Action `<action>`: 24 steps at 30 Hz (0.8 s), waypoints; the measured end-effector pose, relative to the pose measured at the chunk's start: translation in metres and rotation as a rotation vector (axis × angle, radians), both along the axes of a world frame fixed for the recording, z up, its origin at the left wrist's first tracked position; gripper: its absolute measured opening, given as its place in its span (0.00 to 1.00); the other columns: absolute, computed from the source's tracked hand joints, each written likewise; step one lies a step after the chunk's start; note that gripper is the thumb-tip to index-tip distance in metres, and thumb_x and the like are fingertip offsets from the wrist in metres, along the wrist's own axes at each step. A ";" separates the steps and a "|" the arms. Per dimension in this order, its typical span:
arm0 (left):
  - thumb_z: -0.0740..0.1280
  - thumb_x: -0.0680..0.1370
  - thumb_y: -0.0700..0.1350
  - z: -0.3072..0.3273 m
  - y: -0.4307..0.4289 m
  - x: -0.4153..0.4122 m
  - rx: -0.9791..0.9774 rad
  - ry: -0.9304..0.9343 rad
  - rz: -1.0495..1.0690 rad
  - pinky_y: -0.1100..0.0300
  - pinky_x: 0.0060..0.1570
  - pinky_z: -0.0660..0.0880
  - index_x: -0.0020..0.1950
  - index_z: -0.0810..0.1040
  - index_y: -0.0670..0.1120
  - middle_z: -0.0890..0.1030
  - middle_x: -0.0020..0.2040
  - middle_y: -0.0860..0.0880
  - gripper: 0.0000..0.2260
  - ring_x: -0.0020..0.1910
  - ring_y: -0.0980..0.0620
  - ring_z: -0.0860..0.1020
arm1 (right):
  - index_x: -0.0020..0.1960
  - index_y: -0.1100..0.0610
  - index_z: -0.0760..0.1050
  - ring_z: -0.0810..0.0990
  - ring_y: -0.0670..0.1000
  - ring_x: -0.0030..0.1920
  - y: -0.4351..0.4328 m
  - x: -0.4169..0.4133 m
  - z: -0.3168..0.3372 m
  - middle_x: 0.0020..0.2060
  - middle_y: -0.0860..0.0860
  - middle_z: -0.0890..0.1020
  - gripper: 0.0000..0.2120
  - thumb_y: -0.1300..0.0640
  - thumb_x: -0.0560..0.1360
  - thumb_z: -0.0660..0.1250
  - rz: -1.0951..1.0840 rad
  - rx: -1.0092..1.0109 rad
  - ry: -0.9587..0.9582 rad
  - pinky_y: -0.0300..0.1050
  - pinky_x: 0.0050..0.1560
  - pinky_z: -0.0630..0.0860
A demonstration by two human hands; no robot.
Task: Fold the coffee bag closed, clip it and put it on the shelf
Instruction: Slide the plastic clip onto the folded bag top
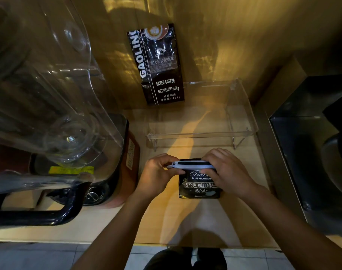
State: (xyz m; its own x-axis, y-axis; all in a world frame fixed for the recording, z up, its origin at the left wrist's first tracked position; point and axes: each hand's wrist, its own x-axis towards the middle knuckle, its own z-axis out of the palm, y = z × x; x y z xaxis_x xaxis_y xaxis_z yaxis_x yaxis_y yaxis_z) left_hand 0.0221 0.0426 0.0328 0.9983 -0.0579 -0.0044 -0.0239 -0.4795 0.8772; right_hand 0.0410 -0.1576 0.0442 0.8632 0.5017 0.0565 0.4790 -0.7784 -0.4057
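Both hands' fingers (pixel 167 164) clamped on clip (pixel 189 165), coffee bag (pixel 199 187), wooden counter (pixel 185 221)

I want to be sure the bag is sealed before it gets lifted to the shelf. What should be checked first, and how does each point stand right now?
1. White plastic clip lies across the top of the small black Blue Mountain coffee bag: ok.
2. Clip snapped fully shut: cannot tell, fingers cover both ends.
3. Left hand and right hand both grip the bag top: ok.
4. Bag stands upright on the wooden counter: ok.
5. Clear acrylic shelf has open space beside the tall black Gaoling coffee bag: ok.
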 end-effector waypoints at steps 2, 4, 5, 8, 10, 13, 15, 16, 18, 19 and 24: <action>0.75 0.64 0.36 -0.001 0.000 0.000 0.003 -0.003 0.001 0.71 0.39 0.71 0.41 0.81 0.41 0.80 0.38 0.47 0.08 0.38 0.56 0.77 | 0.50 0.60 0.75 0.75 0.57 0.47 0.000 0.000 -0.001 0.46 0.56 0.80 0.12 0.54 0.71 0.68 -0.001 -0.005 -0.005 0.45 0.48 0.67; 0.75 0.64 0.36 -0.001 0.000 0.000 -0.008 -0.003 -0.001 0.73 0.38 0.71 0.41 0.81 0.41 0.79 0.37 0.49 0.08 0.37 0.57 0.77 | 0.51 0.60 0.74 0.75 0.56 0.48 0.000 0.000 -0.001 0.47 0.56 0.79 0.12 0.54 0.72 0.68 0.005 -0.010 -0.006 0.47 0.49 0.68; 0.75 0.64 0.36 -0.001 0.000 0.000 -0.017 -0.001 0.000 0.73 0.38 0.70 0.40 0.81 0.42 0.79 0.37 0.50 0.07 0.36 0.56 0.77 | 0.51 0.60 0.74 0.75 0.57 0.48 0.000 0.000 -0.001 0.47 0.56 0.79 0.12 0.54 0.72 0.67 0.009 -0.013 -0.003 0.48 0.49 0.69; 0.75 0.64 0.36 0.000 0.000 0.001 -0.015 -0.012 0.000 0.70 0.38 0.71 0.40 0.81 0.41 0.80 0.37 0.46 0.07 0.37 0.55 0.77 | 0.51 0.61 0.74 0.75 0.57 0.49 -0.001 0.001 0.000 0.47 0.57 0.79 0.13 0.54 0.72 0.68 0.016 -0.018 0.007 0.49 0.50 0.69; 0.75 0.64 0.36 0.000 0.000 0.000 -0.011 -0.020 0.002 0.67 0.39 0.72 0.40 0.81 0.40 0.81 0.38 0.43 0.07 0.38 0.51 0.77 | 0.52 0.60 0.74 0.75 0.57 0.50 0.000 0.002 0.001 0.48 0.56 0.79 0.13 0.53 0.71 0.67 0.026 -0.022 0.010 0.48 0.50 0.67; 0.75 0.65 0.36 -0.001 0.000 0.000 -0.006 -0.028 -0.001 0.66 0.39 0.73 0.40 0.81 0.40 0.81 0.38 0.43 0.07 0.38 0.51 0.78 | 0.51 0.58 0.73 0.73 0.54 0.49 0.003 0.002 0.000 0.47 0.53 0.78 0.15 0.49 0.71 0.67 0.065 -0.078 -0.027 0.45 0.49 0.63; 0.75 0.65 0.36 -0.001 0.000 -0.001 0.007 -0.034 -0.010 0.67 0.38 0.73 0.40 0.81 0.40 0.81 0.38 0.44 0.06 0.37 0.52 0.78 | 0.49 0.58 0.74 0.75 0.54 0.47 0.008 0.001 0.000 0.45 0.53 0.80 0.14 0.49 0.70 0.68 0.081 -0.116 -0.079 0.45 0.47 0.60; 0.75 0.65 0.36 0.000 0.000 -0.001 0.015 -0.038 -0.014 0.67 0.38 0.73 0.40 0.81 0.41 0.81 0.37 0.45 0.06 0.37 0.53 0.78 | 0.48 0.58 0.75 0.75 0.54 0.46 0.011 0.000 0.000 0.44 0.53 0.80 0.14 0.49 0.70 0.68 0.076 -0.120 -0.095 0.46 0.47 0.60; 0.75 0.65 0.36 0.000 -0.001 -0.001 0.036 -0.052 -0.015 0.65 0.38 0.73 0.40 0.81 0.41 0.80 0.37 0.47 0.06 0.36 0.53 0.78 | 0.48 0.58 0.75 0.75 0.54 0.45 0.018 0.001 0.002 0.43 0.53 0.80 0.13 0.49 0.71 0.67 0.067 -0.092 -0.090 0.46 0.48 0.63; 0.75 0.65 0.36 0.001 -0.001 -0.001 0.044 -0.058 -0.010 0.64 0.38 0.74 0.40 0.81 0.41 0.80 0.37 0.47 0.06 0.36 0.52 0.78 | 0.49 0.58 0.75 0.75 0.54 0.46 0.021 0.001 0.002 0.44 0.53 0.80 0.13 0.50 0.71 0.67 0.066 -0.073 -0.080 0.45 0.48 0.64; 0.74 0.65 0.35 0.002 -0.005 -0.004 0.026 -0.031 0.055 0.55 0.39 0.75 0.40 0.82 0.40 0.82 0.39 0.42 0.06 0.37 0.47 0.79 | 0.47 0.61 0.75 0.75 0.55 0.43 0.026 0.001 0.000 0.41 0.55 0.79 0.09 0.55 0.71 0.68 0.044 -0.019 -0.055 0.44 0.45 0.66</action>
